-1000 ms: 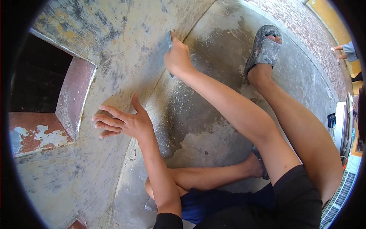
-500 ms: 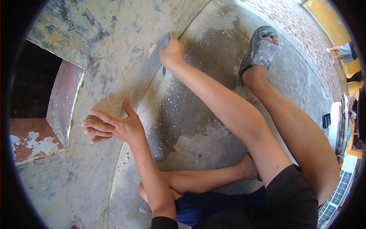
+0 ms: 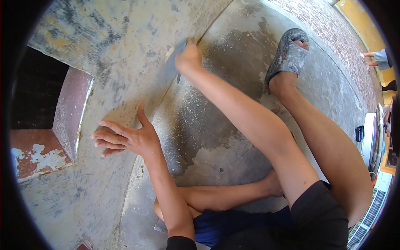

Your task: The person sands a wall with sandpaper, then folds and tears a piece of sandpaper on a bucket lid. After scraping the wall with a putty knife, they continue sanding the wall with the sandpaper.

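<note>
My right hand [image 3: 189,59] is closed round a flat grey scraper [image 3: 178,78], held against the patchy wall [image 3: 137,62] just above its joint with the floor. Only thin edges of the scraper show past my fingers, so its full shape is hidden. Lower on the wall, my left hand [image 3: 131,137] lies with fingers spread and thumb apart, holding nothing. Pale flakes and dust [image 3: 183,121] are scattered over the concrete floor [image 3: 225,154] beside the wall.
A dark opening [image 3: 37,91] with a reddish, peeling frame [image 3: 68,110] is at the left. My foot wears a dusty grey sandal [image 3: 287,54]. Another person's legs [image 3: 371,59] show at the far right, above a small black object [image 3: 359,133] and a pale slatted item [image 3: 373,208].
The view has shifted slightly, so most things sit a little lower and to the right. My right hand still grips the scraper at the wall; my left hand keeps its spread pose.
</note>
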A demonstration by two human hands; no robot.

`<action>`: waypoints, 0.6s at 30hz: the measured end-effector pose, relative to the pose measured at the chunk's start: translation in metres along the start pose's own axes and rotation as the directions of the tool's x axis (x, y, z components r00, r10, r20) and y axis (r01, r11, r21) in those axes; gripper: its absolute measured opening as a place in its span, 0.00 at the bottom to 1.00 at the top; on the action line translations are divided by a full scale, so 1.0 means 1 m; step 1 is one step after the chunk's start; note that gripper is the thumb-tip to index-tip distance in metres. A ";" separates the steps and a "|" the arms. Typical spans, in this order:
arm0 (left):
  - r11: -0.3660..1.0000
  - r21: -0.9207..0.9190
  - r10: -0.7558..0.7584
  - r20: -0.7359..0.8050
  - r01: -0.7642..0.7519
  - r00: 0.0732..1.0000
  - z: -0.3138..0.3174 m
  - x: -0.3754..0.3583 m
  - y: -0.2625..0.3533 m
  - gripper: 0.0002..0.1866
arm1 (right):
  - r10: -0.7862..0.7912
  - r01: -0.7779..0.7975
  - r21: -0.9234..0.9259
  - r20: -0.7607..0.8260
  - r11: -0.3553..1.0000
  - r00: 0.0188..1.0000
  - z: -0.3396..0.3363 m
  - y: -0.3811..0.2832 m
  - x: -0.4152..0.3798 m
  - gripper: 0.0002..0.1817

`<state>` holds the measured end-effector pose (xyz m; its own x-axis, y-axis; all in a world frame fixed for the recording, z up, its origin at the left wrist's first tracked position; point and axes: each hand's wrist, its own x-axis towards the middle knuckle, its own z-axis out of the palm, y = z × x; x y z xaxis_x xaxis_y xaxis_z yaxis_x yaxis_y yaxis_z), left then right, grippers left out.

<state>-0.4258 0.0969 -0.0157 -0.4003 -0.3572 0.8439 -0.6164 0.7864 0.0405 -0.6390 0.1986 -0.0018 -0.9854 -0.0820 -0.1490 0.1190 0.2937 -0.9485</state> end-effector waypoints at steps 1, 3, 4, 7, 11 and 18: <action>1.000 -0.004 -0.008 0.003 0.008 1.000 0.000 -0.001 0.002 0.61 | -0.057 0.060 -0.075 0.038 0.995 0.998 -0.001 -0.010 -0.029 0.34; 1.000 -0.005 -0.017 0.015 0.017 1.000 -0.002 -0.004 0.003 0.61 | -0.103 0.115 -0.150 0.085 0.982 0.991 0.001 -0.007 -0.037 0.34; 1.000 -0.004 -0.019 0.013 0.019 1.000 -0.001 -0.003 0.004 0.62 | -0.083 0.089 -0.132 0.053 0.987 0.995 0.006 0.004 -0.017 0.33; 1.000 -0.012 -0.004 0.004 0.004 1.000 -0.002 -0.003 -0.001 0.61 | -0.021 0.022 -0.058 0.018 0.998 1.000 -0.004 0.002 0.009 0.32; 0.999 0.023 -0.031 0.011 0.031 0.999 0.002 -0.003 0.002 0.61 | -0.202 0.228 -0.229 0.128 0.947 0.971 -0.010 -0.007 -0.038 0.32; 0.998 -0.050 -0.023 0.014 0.024 1.000 0.001 -0.004 0.000 0.62 | -0.160 0.155 -0.171 -0.015 0.973 0.987 0.023 -0.001 -0.045 0.35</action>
<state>-0.4247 0.0979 -0.0198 -0.3953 -0.3822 0.8353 -0.5908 0.8021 0.0874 -0.5917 0.1802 0.0000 -0.9934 -0.1140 0.0085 -0.0578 0.4361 -0.8981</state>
